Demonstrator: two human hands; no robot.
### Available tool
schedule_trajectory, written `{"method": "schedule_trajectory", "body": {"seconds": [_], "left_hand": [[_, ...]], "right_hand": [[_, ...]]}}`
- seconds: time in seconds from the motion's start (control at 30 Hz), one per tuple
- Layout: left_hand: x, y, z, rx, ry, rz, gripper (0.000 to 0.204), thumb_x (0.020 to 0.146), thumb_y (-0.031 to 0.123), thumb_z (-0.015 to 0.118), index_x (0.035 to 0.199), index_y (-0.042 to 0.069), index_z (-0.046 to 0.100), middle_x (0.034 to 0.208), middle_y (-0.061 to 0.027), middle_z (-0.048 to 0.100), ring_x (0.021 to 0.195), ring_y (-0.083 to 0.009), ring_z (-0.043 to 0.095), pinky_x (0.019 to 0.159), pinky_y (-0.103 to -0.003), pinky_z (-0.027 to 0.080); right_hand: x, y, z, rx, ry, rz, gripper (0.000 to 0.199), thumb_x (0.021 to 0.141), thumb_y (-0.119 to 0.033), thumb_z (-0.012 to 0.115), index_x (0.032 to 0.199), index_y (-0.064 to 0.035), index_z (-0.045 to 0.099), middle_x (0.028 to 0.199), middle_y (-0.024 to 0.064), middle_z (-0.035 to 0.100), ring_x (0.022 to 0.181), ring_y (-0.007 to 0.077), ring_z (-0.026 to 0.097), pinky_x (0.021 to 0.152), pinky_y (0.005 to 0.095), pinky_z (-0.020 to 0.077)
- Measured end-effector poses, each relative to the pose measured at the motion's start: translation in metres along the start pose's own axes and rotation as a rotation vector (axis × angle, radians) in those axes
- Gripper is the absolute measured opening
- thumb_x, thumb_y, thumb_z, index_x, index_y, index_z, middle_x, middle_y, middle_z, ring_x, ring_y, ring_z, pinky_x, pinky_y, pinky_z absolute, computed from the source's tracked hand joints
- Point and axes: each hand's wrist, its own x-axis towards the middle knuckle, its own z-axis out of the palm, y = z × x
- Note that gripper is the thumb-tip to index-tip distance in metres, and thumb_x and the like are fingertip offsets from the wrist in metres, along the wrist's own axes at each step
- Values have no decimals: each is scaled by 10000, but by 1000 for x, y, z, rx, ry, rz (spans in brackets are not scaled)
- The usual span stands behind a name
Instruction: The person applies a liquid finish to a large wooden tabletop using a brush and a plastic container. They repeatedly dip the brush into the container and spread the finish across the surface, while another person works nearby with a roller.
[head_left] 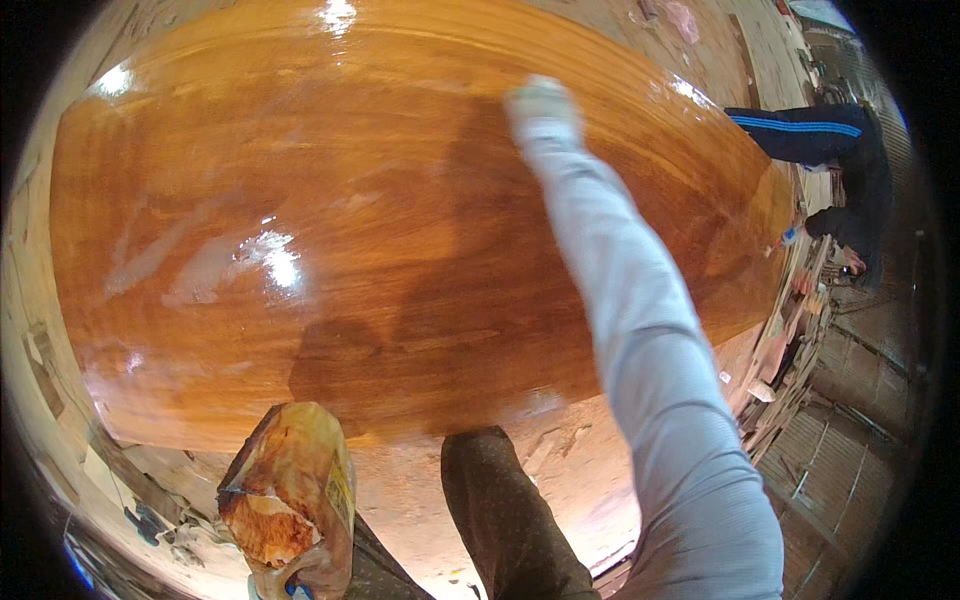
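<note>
A large glossy wooden panel [400, 250], orange-brown with streaked grain, lies in front of me. My right arm in a pale grey sleeve stretches across it. My right hand [545, 108], pale and blurred, is balled up at the panel's far part; what it grips cannot be made out. At the lower left, close to my legs, a stained container [290, 490] with brown-orange smears and a yellowish side stands upright near the panel's near edge. My left hand [272, 582] is mostly hidden beneath it, appearing to hold it from below, with a bit of blue showing there.
Beyond the panel's right end is another person [865, 190] in dark clothes with blue stripes. A small bottle [788, 237] is near that person's hand. Wooden scraps [790, 350] lie along the right side. A pink plastic piece [683, 20] lies at the far side.
</note>
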Motion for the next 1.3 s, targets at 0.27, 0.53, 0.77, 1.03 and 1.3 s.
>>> {"method": "schedule_trajectory", "body": {"seconds": [0.27, 0.53, 0.77, 1.03, 1.3], "left_hand": [[13, 1, 7, 118, 19, 120, 545, 864, 78, 723, 1340, -45, 486, 1173, -108, 597, 1025, -183, 561, 898, -315, 466], [24, -30, -14, 53, -39, -16, 580, 869, 99, 734, 1364, -44, 466, 1233, -119, 572, 1083, -196, 555, 914, -309, 466], [15, -34, -26, 78, -4, -26, 589, 891, 84, 701, 1397, -31, 423, 1254, -112, 559, 1088, -181, 552, 892, -295, 483], [36, -51, -26, 124, -84, 60, 582, 889, 48, 689, 1407, 9, 427, 1190, -76, 584, 967, -142, 581, 778, -257, 515], [33, -78, -34, -27, 1, -21, 613, 867, 73, 731, 1405, 40, 438, 1157, -65, 597, 882, -123, 599, 684, -262, 547]], "right_hand": [[32, -248, -103, 1333, -32, 70, 339, 874, -337, 574, 959, -46, 725, 1000, 194, 717, 970, 347, 693, 828, 449, 543], [-85, 180, 97, 2015, 233, 827, 231, 942, -195, 617, 1092, -19, 610, 1006, 186, 697, 795, 320, 701, 746, 449, 609], [-90, -23, 45, 153, 100, 177, 223, 890, -155, 523, 866, -134, 744, 967, 92, 685, 902, 267, 659, 763, 416, 554], [-105, -384, -104, 1416, -92, -176, 282, 882, -305, 552, 953, -87, 717, 1109, 188, 678, 1014, 353, 656, 893, 476, 515], [-173, -19, 97, 2033, 307, 754, 180, 870, -149, 658, 976, -3, 656, 900, 113, 690, 776, 222, 676, 679, 375, 583]]}}
